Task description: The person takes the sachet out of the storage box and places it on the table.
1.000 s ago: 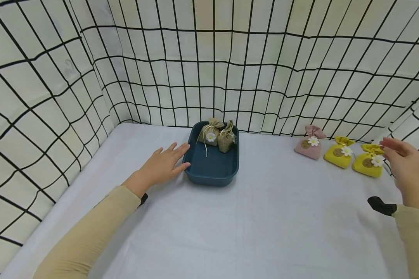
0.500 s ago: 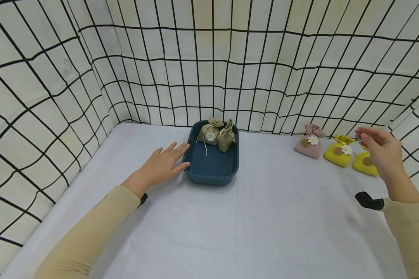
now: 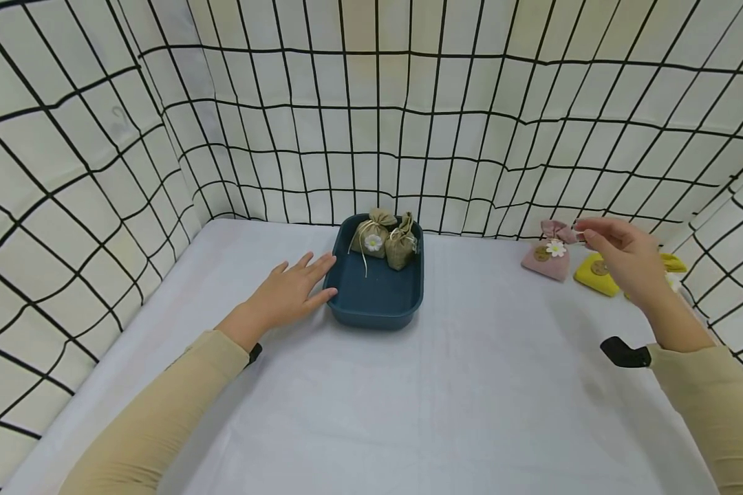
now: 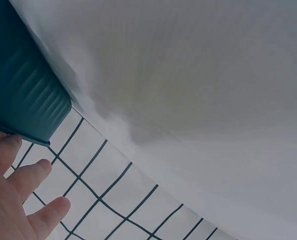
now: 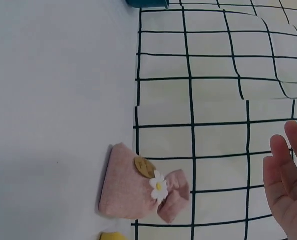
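Observation:
A dark blue tray point(image 3: 376, 302) stands at the back middle of the white table, with two olive-beige sachets point(image 3: 385, 240) in its far end. My left hand point(image 3: 291, 291) lies flat, its straight fingers touching the tray's left wall point(image 4: 23, 95). A pink sachet point(image 3: 547, 256) with a white daisy lies at the back right, also seen in the right wrist view point(image 5: 138, 187). My right hand point(image 3: 619, 258) hovers open just right of it, in front of two yellow sachets point(image 3: 594, 278) that it partly hides.
Cloth walls point(image 3: 371, 117) with a black grid close in the table on the left, back and right. The white tablecloth point(image 3: 408, 405) spreads wide in front of the tray.
My right hand has moved left, from beyond the yellow sachets to just beside the pink one. The left hand and the tray have stayed put.

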Demonstrator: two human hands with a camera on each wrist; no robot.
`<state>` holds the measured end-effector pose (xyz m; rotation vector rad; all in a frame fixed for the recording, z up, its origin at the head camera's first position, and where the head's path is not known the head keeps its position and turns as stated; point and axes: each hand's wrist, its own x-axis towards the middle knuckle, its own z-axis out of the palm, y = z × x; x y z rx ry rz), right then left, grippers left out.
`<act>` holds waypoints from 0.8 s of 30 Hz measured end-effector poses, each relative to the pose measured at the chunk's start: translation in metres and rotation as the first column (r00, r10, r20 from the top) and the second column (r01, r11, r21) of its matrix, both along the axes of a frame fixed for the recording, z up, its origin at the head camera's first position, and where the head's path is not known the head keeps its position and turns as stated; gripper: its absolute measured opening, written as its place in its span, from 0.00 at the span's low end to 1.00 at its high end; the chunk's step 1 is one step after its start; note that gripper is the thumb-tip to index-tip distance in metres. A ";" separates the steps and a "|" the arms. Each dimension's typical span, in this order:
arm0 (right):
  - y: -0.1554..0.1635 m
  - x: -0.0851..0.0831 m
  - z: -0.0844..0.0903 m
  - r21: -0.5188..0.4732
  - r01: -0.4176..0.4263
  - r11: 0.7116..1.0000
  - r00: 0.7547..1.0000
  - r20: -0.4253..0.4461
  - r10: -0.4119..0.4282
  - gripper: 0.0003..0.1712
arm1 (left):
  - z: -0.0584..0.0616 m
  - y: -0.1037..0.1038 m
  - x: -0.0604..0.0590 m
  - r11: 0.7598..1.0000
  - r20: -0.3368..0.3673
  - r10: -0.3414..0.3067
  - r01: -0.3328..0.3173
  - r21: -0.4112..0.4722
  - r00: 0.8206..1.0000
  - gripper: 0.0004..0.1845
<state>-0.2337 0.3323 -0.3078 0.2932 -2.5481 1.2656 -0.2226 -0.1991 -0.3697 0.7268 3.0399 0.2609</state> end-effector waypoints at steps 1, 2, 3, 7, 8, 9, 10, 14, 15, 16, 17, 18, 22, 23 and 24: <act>-0.003 0.001 0.001 0.005 -0.001 1.000 1.000 0.003 0.001 0.22 | 0.000 0.000 0.000 1.000 0.001 0.000 0.000 0.000 1.000 0.38; -0.007 0.001 0.002 0.011 -0.002 1.000 1.000 0.001 0.002 0.22 | 0.000 0.000 0.000 1.000 0.002 -0.001 0.001 -0.001 1.000 0.38; -0.010 0.002 0.003 0.016 -0.008 1.000 1.000 0.002 0.008 0.22 | 0.000 0.000 0.000 1.000 0.002 -0.002 0.002 -0.001 1.000 0.38; -0.022 0.003 0.005 -0.007 -0.046 0.999 0.999 0.014 0.046 0.21 | 0.001 0.000 0.000 1.000 0.004 -0.002 0.002 -0.004 1.000 0.38; -0.024 0.003 0.005 -0.017 -0.062 0.998 0.998 0.007 0.062 0.20 | 0.001 0.000 0.000 1.000 0.005 -0.002 0.002 -0.005 1.000 0.38; -0.027 0.003 0.006 -0.028 -0.075 0.997 0.997 0.001 0.075 0.19 | 0.001 0.000 0.000 1.000 0.006 -0.002 0.002 -0.003 1.000 0.38; -0.030 0.003 0.006 -0.038 -0.089 0.995 0.996 -0.010 0.089 0.18 | 0.001 0.000 0.000 1.000 0.008 -0.001 0.001 -0.001 1.000 0.38; -0.041 0.003 0.008 -0.062 -0.133 0.989 0.990 -0.050 0.130 0.16 | 0.001 0.001 -0.001 1.000 0.010 0.000 0.000 0.002 1.000 0.38; -0.044 0.003 0.008 -0.063 -0.141 0.988 0.989 -0.054 0.137 0.16 | 0.001 0.001 -0.001 1.000 0.010 0.000 0.000 0.002 1.000 0.38; -0.047 0.004 0.008 -0.064 -0.154 0.986 0.987 -0.058 0.151 0.17 | 0.001 0.001 0.000 1.000 0.011 0.002 -0.002 0.001 1.000 0.38; -0.050 0.004 0.008 -0.066 -0.163 0.984 0.985 -0.059 0.160 0.17 | 0.001 0.001 0.000 1.000 0.008 0.001 -0.001 -0.002 1.000 0.38; -0.053 0.003 0.008 -0.068 -0.174 0.982 0.983 -0.064 0.170 0.17 | 0.001 0.001 -0.001 1.000 0.007 0.001 -0.001 -0.005 1.000 0.38; -0.067 0.002 0.004 -0.062 -0.219 0.974 0.974 -0.081 0.214 0.15 | 0.000 0.001 -0.001 1.000 0.010 0.002 -0.002 -0.009 1.000 0.39; -0.070 0.001 0.002 -0.054 -0.227 0.972 0.971 -0.082 0.222 0.15 | 0.000 0.001 -0.001 1.000 0.011 0.003 -0.003 -0.010 1.000 0.38; -0.074 0.001 0.000 -0.047 -0.234 0.971 0.970 -0.080 0.230 0.14 | 0.000 0.001 -0.001 1.000 0.015 0.005 -0.005 -0.009 1.000 0.38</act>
